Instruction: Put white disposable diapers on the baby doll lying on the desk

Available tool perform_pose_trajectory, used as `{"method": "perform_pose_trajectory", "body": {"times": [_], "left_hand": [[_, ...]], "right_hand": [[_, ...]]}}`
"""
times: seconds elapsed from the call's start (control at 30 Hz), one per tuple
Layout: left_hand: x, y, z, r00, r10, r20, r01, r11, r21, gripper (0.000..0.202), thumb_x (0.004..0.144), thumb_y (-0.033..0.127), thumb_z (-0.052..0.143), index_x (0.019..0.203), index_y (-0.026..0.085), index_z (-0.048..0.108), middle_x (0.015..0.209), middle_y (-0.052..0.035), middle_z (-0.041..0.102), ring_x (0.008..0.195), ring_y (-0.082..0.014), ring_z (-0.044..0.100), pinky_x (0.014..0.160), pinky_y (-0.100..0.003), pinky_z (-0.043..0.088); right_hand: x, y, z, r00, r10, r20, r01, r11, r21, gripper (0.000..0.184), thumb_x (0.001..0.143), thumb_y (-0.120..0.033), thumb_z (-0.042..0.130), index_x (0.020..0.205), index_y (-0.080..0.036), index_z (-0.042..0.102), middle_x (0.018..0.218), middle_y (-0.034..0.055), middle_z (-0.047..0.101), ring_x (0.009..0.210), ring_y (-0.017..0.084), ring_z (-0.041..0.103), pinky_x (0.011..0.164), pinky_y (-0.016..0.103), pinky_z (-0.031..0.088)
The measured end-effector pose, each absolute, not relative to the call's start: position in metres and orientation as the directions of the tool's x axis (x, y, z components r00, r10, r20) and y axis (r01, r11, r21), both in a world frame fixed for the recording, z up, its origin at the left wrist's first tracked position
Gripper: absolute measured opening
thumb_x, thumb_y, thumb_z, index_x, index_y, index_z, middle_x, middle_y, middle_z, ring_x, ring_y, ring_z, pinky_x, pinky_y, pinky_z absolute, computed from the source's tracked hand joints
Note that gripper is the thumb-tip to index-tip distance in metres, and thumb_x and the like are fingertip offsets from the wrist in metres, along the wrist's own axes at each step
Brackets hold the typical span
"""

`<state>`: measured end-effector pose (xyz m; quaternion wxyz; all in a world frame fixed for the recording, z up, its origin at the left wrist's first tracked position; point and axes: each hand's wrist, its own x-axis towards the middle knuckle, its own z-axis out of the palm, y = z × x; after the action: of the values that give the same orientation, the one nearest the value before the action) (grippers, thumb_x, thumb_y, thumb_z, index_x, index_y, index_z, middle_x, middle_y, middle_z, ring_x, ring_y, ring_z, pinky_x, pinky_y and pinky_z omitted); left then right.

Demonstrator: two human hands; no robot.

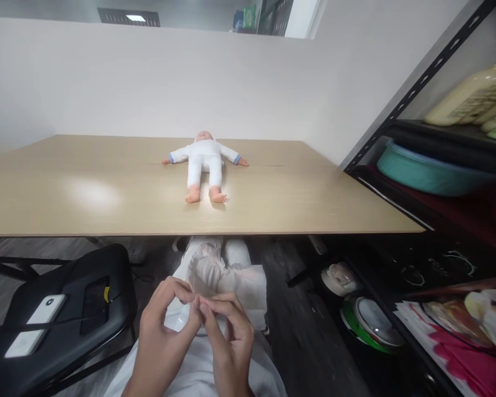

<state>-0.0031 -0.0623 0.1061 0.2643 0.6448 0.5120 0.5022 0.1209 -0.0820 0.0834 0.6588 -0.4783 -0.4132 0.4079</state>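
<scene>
A baby doll (205,163) in a white suit lies on its back on the wooden table (107,198), arms spread, bare feet toward me. Below the table's front edge, my left hand (165,331) and my right hand (227,336) meet over my lap, fingertips pinched together on a white folded diaper (227,278) with a gathered edge. Both hands are closed on it. The diaper lies over my white-clothed legs, well short of the doll.
A black chair (66,314) at left carries a white phone-like device (35,325) with a cable. A black metal shelf (417,94) at right holds a teal bowl (425,171), bottles, packets and lidded containers (367,322) low down. A white wall stands behind the table.
</scene>
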Motion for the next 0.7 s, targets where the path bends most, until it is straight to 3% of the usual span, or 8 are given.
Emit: {"method": "perform_pose_trajectory", "body": {"times": [0.17,0.4,0.57,0.7], "left_hand": [[-0.0023,-0.0604,0.1092,-0.015,0.919,0.394,0.400,-0.356,0.845,0.023,0.103,0.027,0.070,0.085,0.024,0.055,0.086,0.0011,0.061,0.083,-0.0169,0.061,0.078,-0.027,0.048],[-0.0022,-0.0601,0.1102,0.007,0.919,0.394,0.364,-0.369,0.855,0.022,0.104,0.026,0.070,0.086,0.024,0.059,0.087,0.0009,0.062,0.084,-0.0166,0.062,0.079,-0.027,0.048],[-0.0059,-0.0569,0.1097,-0.001,0.927,0.376,0.336,-0.354,0.873,0.023,0.105,0.027,0.070,0.086,0.024,0.058,0.088,0.0010,0.062,0.085,-0.0161,0.062,0.080,-0.026,0.049],[-0.0065,-0.0567,0.1076,-0.012,0.929,0.371,0.315,-0.349,0.883,0.020,0.104,0.027,0.072,0.088,0.024,0.062,0.091,-0.0003,0.064,0.088,-0.0171,0.063,0.082,-0.026,0.050]], "right_hand": [[0.1215,-0.0827,0.0828,0.316,0.936,0.158,-0.148,0.213,-0.966,0.015,0.099,-0.038,0.080,0.092,-0.027,0.088,0.088,0.0061,0.075,0.086,0.024,0.071,0.079,0.036,0.057],[0.1204,-0.0846,0.0812,0.290,0.957,0.008,-0.306,0.101,-0.946,0.025,0.096,-0.047,0.084,0.089,-0.024,0.087,0.091,0.0071,0.073,0.088,0.024,0.068,0.081,0.035,0.055],[0.1204,-0.0840,0.0820,0.308,0.951,-0.024,-0.336,0.085,-0.938,0.024,0.094,-0.047,0.086,0.093,-0.023,0.088,0.090,0.0055,0.071,0.087,0.022,0.064,0.081,0.033,0.053],[0.1196,-0.0817,0.0809,0.264,0.953,-0.147,-0.487,0.000,-0.874,0.029,0.089,-0.052,0.090,0.094,-0.023,0.088,0.090,0.0041,0.068,0.090,0.022,0.062,0.085,0.034,0.053]]}}
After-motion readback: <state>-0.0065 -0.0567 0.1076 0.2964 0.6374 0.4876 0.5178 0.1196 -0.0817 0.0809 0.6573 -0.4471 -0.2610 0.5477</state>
